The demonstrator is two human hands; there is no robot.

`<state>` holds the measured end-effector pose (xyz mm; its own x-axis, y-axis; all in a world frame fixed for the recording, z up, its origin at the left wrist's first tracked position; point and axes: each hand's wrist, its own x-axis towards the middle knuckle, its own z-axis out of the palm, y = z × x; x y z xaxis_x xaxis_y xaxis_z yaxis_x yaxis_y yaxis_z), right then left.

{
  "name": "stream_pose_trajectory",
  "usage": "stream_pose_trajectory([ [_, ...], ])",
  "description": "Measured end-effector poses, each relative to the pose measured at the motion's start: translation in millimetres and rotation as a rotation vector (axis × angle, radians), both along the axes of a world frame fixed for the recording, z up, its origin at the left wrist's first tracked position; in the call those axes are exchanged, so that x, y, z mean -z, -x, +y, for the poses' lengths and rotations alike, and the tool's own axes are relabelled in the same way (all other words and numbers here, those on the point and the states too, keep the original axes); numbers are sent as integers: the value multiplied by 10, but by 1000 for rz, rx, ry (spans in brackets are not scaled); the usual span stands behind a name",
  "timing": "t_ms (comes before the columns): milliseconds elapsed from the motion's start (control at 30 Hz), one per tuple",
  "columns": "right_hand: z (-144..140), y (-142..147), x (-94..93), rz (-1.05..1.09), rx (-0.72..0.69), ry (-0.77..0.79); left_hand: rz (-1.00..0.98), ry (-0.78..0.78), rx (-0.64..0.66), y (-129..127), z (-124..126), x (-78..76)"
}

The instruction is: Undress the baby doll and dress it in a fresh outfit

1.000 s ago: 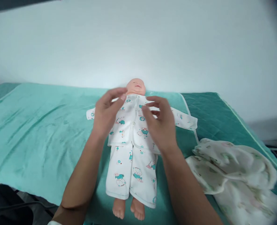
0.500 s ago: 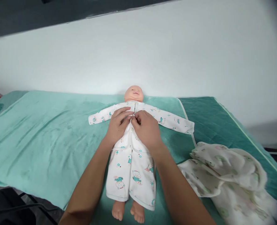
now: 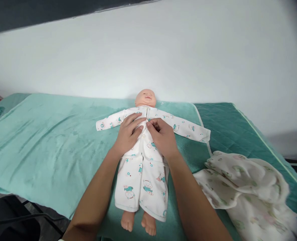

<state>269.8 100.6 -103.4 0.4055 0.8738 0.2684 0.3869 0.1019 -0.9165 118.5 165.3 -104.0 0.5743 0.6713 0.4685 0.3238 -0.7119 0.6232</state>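
While both of our hands rest on the chest of the baby doll (image 3: 144, 97), the printed top (image 3: 148, 140) looks closed over most of its front, and the matching trousers (image 3: 140, 187) are already on, with bare feet poking out at the near end. Our left hand (image 3: 128, 134) lies flat, fingers together, pressing the cloth just left of the front opening; our right hand (image 3: 163, 135) has its grip pinched on the edge of the top near the collar, so the upper fastening seems the part not yet done. The doll lies on its back in the middle of the green towel (image 3: 43, 140) on the bed, a crumpled patterned blanket (image 3: 246, 187) to its right. Against half a second ago, our hands have crept slightly toward the far end, nearer the neck, and the doll's sleeves lie much the same.
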Motion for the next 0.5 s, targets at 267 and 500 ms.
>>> stream_pose_trajectory([
  [267, -49, 90, 45, -100, 109, -58, -1, 14, -14, -3, -16, -25],
  [500, 2, 56, 82, -97, 152, -72, 50, 21, -25, -22, -16, -35],
])
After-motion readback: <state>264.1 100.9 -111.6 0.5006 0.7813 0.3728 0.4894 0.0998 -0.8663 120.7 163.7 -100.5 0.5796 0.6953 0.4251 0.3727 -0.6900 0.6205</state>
